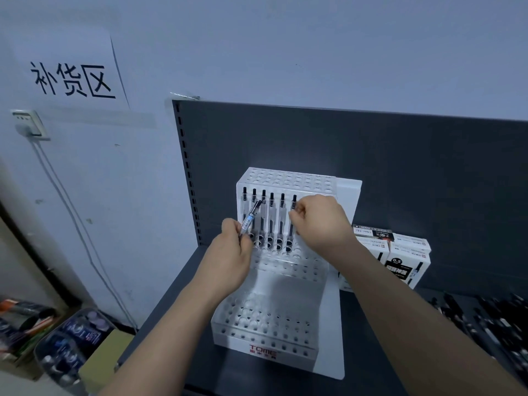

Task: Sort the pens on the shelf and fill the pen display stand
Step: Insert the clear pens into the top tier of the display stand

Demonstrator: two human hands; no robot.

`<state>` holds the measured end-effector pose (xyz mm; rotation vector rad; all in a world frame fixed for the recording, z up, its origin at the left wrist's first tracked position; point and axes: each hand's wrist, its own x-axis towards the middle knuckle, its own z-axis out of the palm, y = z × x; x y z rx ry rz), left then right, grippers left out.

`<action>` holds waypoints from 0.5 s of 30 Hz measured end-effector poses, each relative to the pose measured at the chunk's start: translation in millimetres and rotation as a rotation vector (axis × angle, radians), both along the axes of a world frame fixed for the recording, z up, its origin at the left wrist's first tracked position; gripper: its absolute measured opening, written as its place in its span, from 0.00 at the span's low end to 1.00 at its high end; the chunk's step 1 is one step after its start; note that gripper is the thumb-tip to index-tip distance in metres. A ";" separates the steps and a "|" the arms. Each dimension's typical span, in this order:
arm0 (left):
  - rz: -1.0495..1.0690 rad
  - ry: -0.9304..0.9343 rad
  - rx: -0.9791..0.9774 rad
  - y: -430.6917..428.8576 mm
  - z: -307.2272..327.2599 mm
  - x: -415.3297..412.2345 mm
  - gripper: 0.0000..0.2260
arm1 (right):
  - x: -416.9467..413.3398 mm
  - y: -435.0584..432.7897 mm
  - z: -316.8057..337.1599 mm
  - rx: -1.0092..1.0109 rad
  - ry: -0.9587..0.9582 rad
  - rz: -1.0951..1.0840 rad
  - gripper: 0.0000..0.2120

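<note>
On the shelf (368, 372) we are filling the middle row of the stand (285, 324). Our right hand (323, 221) pinches the sixth pen (292, 224), seemingly seating it. Our left hand (231, 250) grips a tilted spare pen (250, 220), which needs the next free hole rightwards. Our right fingertips are hidden, and the loose pens (500, 324) at the edge blur.

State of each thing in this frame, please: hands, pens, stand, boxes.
left hand: grips held pen
held pen: tilted, not in a hole
right hand: pinches end pen
end pen: upright, rightmost in middle tier
row pens: five more, upright in middle tier
stand: top and bottom tiers unfilled
boxes: stacked, look closed
loose pens: lying on shelf, blurred
</note>
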<state>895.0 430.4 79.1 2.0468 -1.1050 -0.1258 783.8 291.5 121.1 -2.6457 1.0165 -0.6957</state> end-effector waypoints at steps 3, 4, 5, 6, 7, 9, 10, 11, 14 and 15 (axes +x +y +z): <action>-0.008 -0.005 -0.013 1.1 -1.7 1.4 0.10 | 2.4 1.1 2.1 0.040 0.001 -0.024 0.15; -0.013 -0.007 -0.028 1.9 -2.3 1.4 0.11 | 1.8 1.1 2.4 0.057 0.002 -0.034 0.15; -0.025 -0.005 -0.047 2.9 -2.1 0.7 0.12 | 0.4 0.9 2.3 0.075 0.005 -0.045 0.15; -0.047 0.005 -0.066 3.6 -1.0 -0.8 0.12 | -2.1 0.6 2.0 0.093 0.006 -0.055 0.16; -0.075 0.023 -0.083 4.1 1.2 -2.8 0.13 | -6.0 0.1 1.8 0.119 -0.005 -0.059 0.18; -0.133 0.067 -0.113 3.2 6.2 -7.4 0.11 | -15.2 1.5 3.2 0.241 -0.108 -0.022 0.19; -0.158 0.088 -0.126 2.3 9.1 -10.1 0.11 | -19.9 4.3 5.3 0.352 -0.187 0.022 0.17; -0.180 0.096 -0.132 0.9 11.6 -13.3 0.11 | -23.7 7.9 7.5 0.483 -0.263 0.080 0.13; -0.243 0.087 -0.108 -5.7 15.9 -25.7 0.12 | -30.9 15.6 6.2 0.802 -0.416 0.263 0.05; -0.262 0.090 -0.103 -8.2 15.3 -29.1 0.12 | -32.6 15.9 4.1 0.835 -0.436 0.304 0.07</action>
